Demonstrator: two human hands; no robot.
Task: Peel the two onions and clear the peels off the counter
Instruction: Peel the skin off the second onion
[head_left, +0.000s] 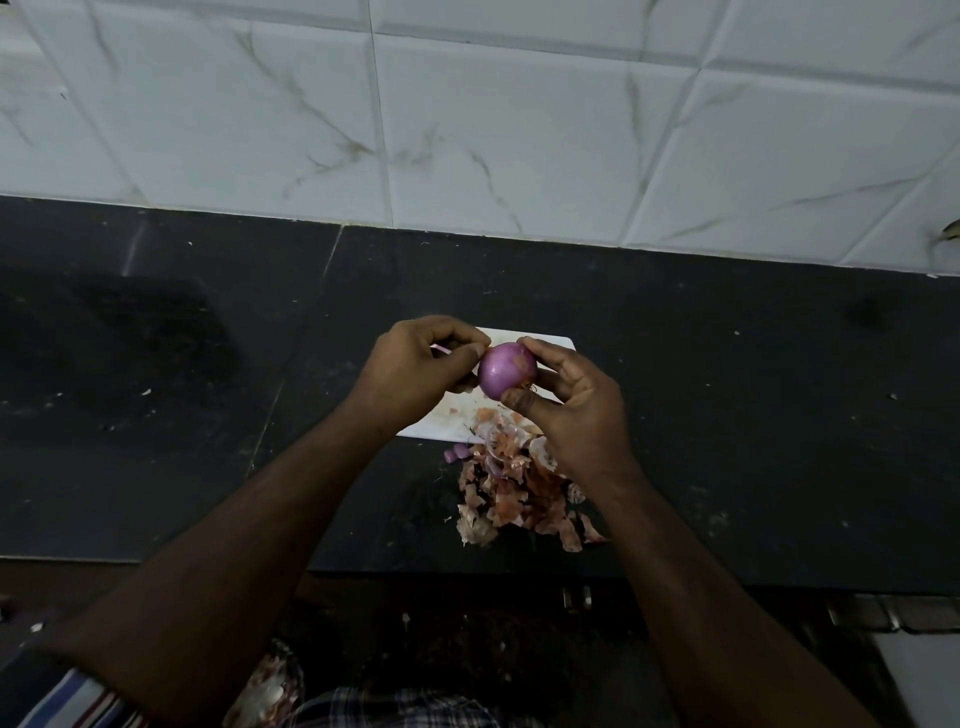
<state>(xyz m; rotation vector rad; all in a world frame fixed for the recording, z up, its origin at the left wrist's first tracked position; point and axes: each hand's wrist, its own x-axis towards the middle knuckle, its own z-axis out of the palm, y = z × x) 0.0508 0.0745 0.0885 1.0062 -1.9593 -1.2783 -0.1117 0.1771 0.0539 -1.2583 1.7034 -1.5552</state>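
1. Head view: you hold a purple onion (506, 375) above the white cutting board (550, 347) on the dark bench (727, 415).
2. Your right hand (574, 410) curls its grip round the onion; your left hand (415, 369) pinches a strip of skin at its top.
3. Peels (511, 493) lie heaped on the bench, just beside the board.
4. Peeling looks nearly finished; next, likely, strip that last piece, then gather the heap.
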